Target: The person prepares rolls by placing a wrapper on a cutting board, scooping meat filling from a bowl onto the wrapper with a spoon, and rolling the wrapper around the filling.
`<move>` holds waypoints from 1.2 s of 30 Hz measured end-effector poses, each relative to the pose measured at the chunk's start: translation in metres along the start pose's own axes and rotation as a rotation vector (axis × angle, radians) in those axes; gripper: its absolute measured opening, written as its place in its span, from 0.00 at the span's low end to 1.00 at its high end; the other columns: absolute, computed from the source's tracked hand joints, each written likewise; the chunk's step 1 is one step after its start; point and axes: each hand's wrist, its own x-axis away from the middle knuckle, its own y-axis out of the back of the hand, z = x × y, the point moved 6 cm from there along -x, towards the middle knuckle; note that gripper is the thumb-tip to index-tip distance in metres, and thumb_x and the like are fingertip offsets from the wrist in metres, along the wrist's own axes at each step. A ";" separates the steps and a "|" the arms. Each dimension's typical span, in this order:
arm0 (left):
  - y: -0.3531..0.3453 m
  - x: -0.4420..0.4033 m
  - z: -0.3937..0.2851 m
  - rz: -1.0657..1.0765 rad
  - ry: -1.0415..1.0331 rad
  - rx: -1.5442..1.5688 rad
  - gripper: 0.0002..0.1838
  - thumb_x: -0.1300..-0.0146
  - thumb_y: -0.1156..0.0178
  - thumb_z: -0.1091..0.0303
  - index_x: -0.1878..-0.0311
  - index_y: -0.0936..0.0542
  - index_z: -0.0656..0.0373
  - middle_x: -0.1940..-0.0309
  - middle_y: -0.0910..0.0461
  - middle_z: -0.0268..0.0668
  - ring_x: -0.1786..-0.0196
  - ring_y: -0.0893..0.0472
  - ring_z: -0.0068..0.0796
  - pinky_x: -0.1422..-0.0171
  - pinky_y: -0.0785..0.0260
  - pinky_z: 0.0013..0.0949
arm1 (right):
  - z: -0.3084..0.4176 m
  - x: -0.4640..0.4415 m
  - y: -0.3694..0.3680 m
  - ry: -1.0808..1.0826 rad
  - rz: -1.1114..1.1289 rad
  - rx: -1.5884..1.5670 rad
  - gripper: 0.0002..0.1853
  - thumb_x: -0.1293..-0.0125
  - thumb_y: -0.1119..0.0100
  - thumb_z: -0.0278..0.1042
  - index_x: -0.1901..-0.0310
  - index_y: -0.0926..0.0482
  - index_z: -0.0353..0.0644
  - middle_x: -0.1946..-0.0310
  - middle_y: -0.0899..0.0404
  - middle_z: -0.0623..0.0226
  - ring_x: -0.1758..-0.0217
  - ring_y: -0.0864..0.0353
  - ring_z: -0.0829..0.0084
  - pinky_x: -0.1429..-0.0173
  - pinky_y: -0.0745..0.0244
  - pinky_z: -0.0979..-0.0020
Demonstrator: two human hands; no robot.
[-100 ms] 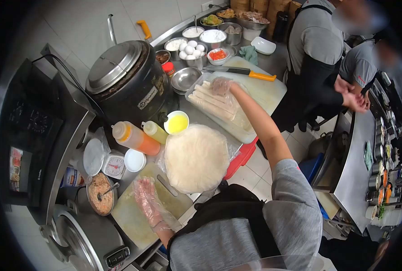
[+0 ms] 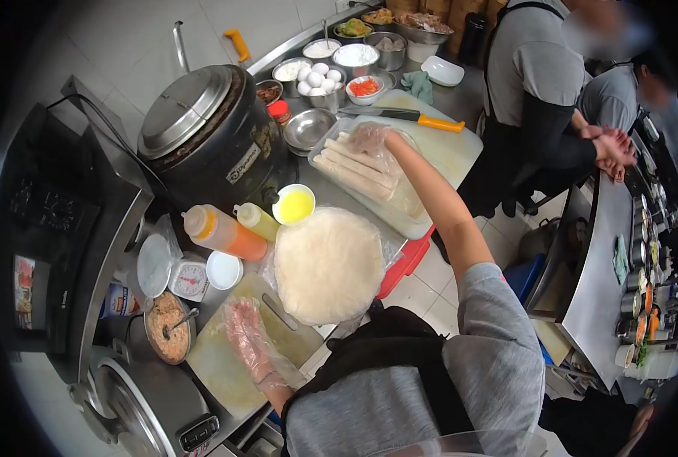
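My right hand (image 2: 371,142), in a clear plastic glove, reaches into a clear plastic container (image 2: 411,199) of pale uncooked rolls (image 2: 352,174). Its fingers close over the far end of a roll; the fingertips are partly hidden. My left hand (image 2: 247,335), also in a loose clear glove, rests above a cutting board (image 2: 213,369) with its fingers stretched out and nothing visible in them. Between my hands lies a stack of round pale wrappers (image 2: 329,265) on plastic film. A bowl of yellow liquid (image 2: 294,204) touches the stack's far side.
Two squeeze bottles (image 2: 228,234), a small scale (image 2: 190,279) and a pan of filling with a spoon (image 2: 169,327) stand left. A knife (image 2: 403,115) lies on the far board (image 2: 453,152). Eggs (image 2: 320,79) and ingredient bowls stand behind. A co-worker (image 2: 529,84) stands right.
The view has shifted slightly. The co-worker's hands have moved a little up and to the right. My own hands stay almost where they were.
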 end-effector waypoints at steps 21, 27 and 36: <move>0.034 0.005 0.018 0.025 0.047 -0.019 0.25 0.35 0.44 0.62 0.37 0.34 0.61 0.45 0.27 0.42 0.42 0.27 0.36 0.36 0.36 0.42 | 0.027 0.104 -0.026 -0.552 -0.221 -0.330 0.25 0.35 0.56 0.52 0.49 0.23 0.39 0.47 0.25 0.53 0.42 0.28 0.55 0.36 0.35 0.61; 0.040 0.011 -0.001 0.049 0.112 -0.099 0.22 0.35 0.44 0.66 0.39 0.32 0.64 0.47 0.26 0.44 0.44 0.26 0.34 0.39 0.33 0.38 | 0.051 0.109 -0.038 -0.633 -0.524 -0.269 0.21 0.37 0.54 0.47 0.51 0.23 0.43 0.53 0.22 0.54 0.49 0.23 0.53 0.44 0.30 0.57; 0.027 -0.004 0.017 0.486 -0.004 -0.289 0.22 0.33 0.46 0.67 0.40 0.31 0.68 0.43 0.28 0.48 0.41 0.27 0.39 0.39 0.33 0.35 | 0.261 0.140 -0.084 -0.446 -0.571 -0.433 0.24 0.35 0.54 0.46 0.42 0.32 0.41 0.41 0.34 0.55 0.38 0.35 0.57 0.37 0.39 0.56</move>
